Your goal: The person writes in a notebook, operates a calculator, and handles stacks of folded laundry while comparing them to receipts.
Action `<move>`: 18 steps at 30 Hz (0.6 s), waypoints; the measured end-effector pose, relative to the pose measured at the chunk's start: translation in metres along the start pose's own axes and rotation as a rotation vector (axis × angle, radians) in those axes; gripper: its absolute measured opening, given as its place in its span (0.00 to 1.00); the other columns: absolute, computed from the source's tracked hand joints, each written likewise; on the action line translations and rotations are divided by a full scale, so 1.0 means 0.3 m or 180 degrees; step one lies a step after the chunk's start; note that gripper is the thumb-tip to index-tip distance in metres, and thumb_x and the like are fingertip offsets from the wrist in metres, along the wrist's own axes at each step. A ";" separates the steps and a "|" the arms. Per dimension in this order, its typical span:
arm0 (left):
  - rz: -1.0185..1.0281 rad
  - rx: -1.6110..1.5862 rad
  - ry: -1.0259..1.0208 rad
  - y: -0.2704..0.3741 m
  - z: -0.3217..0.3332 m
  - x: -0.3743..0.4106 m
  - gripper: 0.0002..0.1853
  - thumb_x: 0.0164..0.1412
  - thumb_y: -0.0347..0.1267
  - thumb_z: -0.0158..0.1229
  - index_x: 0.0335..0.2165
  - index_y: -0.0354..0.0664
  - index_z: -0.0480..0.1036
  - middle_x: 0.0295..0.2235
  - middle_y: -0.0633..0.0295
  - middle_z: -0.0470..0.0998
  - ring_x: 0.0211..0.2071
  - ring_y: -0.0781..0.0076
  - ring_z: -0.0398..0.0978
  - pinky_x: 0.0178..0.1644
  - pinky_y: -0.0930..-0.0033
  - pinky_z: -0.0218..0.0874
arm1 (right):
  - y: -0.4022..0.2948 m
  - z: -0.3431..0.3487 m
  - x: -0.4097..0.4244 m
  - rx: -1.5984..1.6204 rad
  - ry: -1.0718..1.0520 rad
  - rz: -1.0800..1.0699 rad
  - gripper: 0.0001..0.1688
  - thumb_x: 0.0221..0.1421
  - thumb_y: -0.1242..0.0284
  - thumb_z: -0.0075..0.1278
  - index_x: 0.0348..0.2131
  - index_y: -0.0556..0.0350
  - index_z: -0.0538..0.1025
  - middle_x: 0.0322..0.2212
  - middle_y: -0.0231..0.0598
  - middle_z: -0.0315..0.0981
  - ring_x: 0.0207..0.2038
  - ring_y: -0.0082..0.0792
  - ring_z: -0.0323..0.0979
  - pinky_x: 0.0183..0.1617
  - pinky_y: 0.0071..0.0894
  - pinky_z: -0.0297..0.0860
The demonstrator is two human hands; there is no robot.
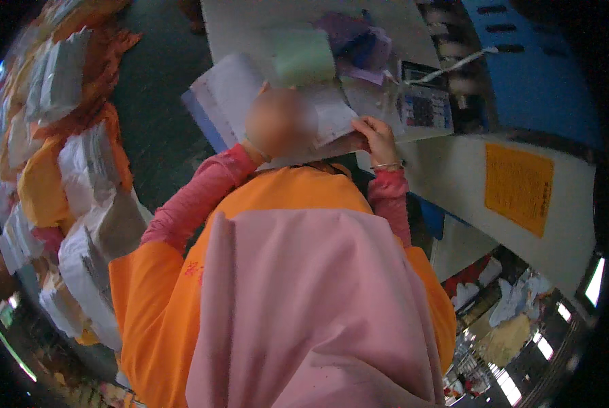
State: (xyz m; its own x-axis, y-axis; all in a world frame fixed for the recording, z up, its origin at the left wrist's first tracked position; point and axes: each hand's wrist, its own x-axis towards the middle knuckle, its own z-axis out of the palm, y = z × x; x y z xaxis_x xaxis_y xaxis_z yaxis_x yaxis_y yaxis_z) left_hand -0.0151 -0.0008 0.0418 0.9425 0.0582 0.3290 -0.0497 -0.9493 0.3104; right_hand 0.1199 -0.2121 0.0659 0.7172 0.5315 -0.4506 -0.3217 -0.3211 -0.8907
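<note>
An open book or pad of white papers [233, 86], with a blue edge [202, 120] at its left, lies before me on a pale tabletop [253, 23]. My left hand [279, 122] is over these papers. Blur hides its fingers, and a bracelet shows at the wrist. Between finger and thumb, my right hand [378, 137] pinches the right edge of a white sheet [335, 109]. A light green paper [304, 58] lies just beyond my left hand. Beyond my right hand is a desktop calculator [424, 109] with dark and pale keys.
Purple papers or wrappers [358, 48] lie farther back. A white cord [455, 67] crosses above the calculator toward a blue slotted panel [534, 76]. An orange-yellow printed notice [519, 188] is on a pale surface at right. Stacked white bundles [87, 163] and orange sacking [105, 66] line the left.
</note>
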 end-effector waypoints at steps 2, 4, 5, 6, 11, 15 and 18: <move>-0.0641 0.0171 -0.0097 0.012 -0.037 -0.020 0.28 0.52 0.52 0.50 0.49 0.53 0.64 0.55 0.59 0.57 0.59 0.60 0.49 0.59 0.41 0.29 | -0.017 0.013 -0.011 -0.0009 0.0092 0.0149 0.10 0.50 0.67 0.53 0.25 0.54 0.74 0.20 0.24 0.69 0.20 0.15 0.65 0.21 0.12 0.59; -0.1088 0.0301 -0.0287 0.013 -0.048 -0.048 0.36 0.53 0.56 0.46 0.56 0.53 0.55 0.60 0.57 0.48 0.62 0.59 0.40 0.59 0.38 0.21 | -0.016 0.005 -0.007 -0.0033 0.0090 0.0196 0.10 0.49 0.66 0.54 0.23 0.53 0.74 0.19 0.24 0.70 0.19 0.15 0.65 0.21 0.13 0.57; -0.1216 0.0369 -0.0444 0.006 -0.029 -0.076 0.39 0.53 0.58 0.44 0.58 0.52 0.50 0.61 0.56 0.44 0.63 0.59 0.38 0.59 0.38 0.20 | -0.014 0.011 -0.002 -0.0070 0.0062 0.0179 0.11 0.49 0.66 0.54 0.23 0.53 0.74 0.19 0.24 0.70 0.19 0.15 0.65 0.21 0.13 0.57; -0.1343 0.0413 -0.0598 0.010 -0.028 -0.086 0.42 0.53 0.59 0.43 0.60 0.52 0.45 0.62 0.55 0.41 0.63 0.59 0.36 0.59 0.37 0.20 | -0.013 0.011 -0.001 -0.0123 0.0048 0.0168 0.11 0.49 0.65 0.55 0.22 0.53 0.74 0.18 0.24 0.69 0.19 0.14 0.64 0.21 0.14 0.57; -0.1284 0.0146 -0.1268 0.070 -0.078 -0.053 0.47 0.51 0.61 0.42 0.60 0.46 0.42 0.61 0.53 0.42 0.63 0.59 0.36 0.60 0.42 0.20 | -0.010 0.003 -0.004 -0.0190 0.0129 0.0086 0.14 0.48 0.63 0.56 0.21 0.54 0.73 0.16 0.24 0.68 0.18 0.14 0.63 0.20 0.15 0.57; -0.1136 -0.0796 -0.0079 0.041 -0.018 -0.094 0.47 0.48 0.59 0.51 0.59 0.46 0.47 0.60 0.53 0.48 0.62 0.58 0.43 0.60 0.45 0.26 | -0.005 -0.004 0.008 -0.0376 0.0273 0.0001 0.18 0.45 0.61 0.58 0.17 0.55 0.71 0.14 0.24 0.66 0.16 0.15 0.60 0.20 0.16 0.56; -0.0688 -0.1091 0.0236 0.022 -0.045 -0.064 0.44 0.42 0.55 0.61 0.54 0.46 0.57 0.56 0.55 0.57 0.57 0.58 0.54 0.58 0.49 0.38 | 0.000 0.015 0.029 -0.0633 0.0463 -0.0158 0.23 0.44 0.59 0.60 0.14 0.55 0.67 0.12 0.23 0.61 0.16 0.15 0.57 0.20 0.17 0.56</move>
State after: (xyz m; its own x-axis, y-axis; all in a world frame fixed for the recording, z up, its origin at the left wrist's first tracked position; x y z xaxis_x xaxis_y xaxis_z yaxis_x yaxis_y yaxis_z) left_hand -0.0380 -0.0040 0.0497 0.9176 0.2790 0.2831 0.0278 -0.7555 0.6545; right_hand 0.1234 -0.2040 0.0616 0.8152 0.4368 -0.3804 -0.1661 -0.4529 -0.8760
